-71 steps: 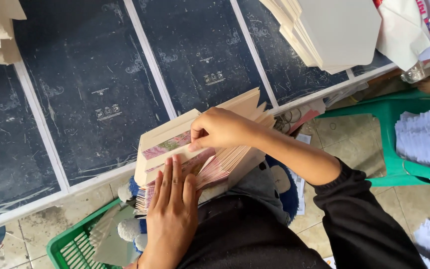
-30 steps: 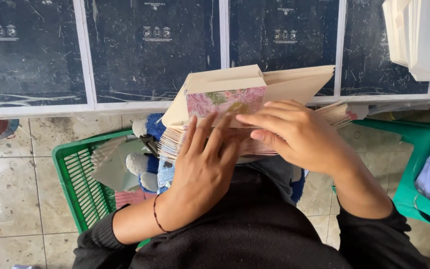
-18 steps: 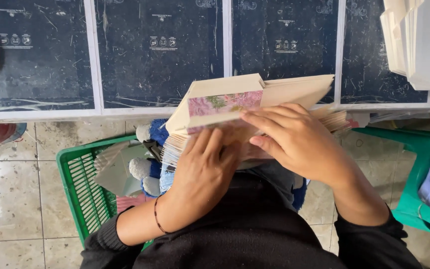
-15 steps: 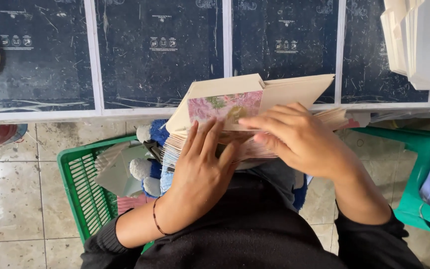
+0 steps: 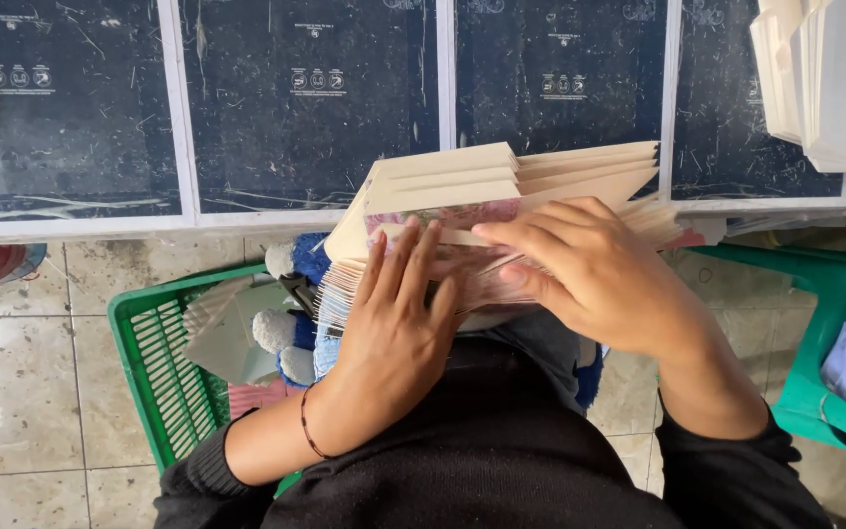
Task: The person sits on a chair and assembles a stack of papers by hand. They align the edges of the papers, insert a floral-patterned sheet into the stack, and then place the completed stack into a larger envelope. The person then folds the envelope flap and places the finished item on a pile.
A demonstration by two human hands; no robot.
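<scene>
A person sits and looks down at a thick stack of folded cards [image 5: 472, 206] that rests on their lap, just under the edge of a table with dark mats [image 5: 305, 98]. The cards are cream on top, and some show pink flower prints at the edges.

The left hand [image 5: 399, 328] lies flat on the near side of the stack. Its fingers are spread out and long, and they press down on the cards. It does not grip anything. A thin dark band sits on that wrist.

The right hand [image 5: 589, 269] lies over the right part of the stack. Its fingers bend a little and reach across a pink card. The tips touch the card edges, but a firm pinch cannot be made out.

A green basket [image 5: 164, 377] stands on the tiled floor at the left, with grey papers in it. A blue and white soft toy [image 5: 291, 313] sits beside the stack. More cream cards [image 5: 824, 78] are piled at the top right.
</scene>
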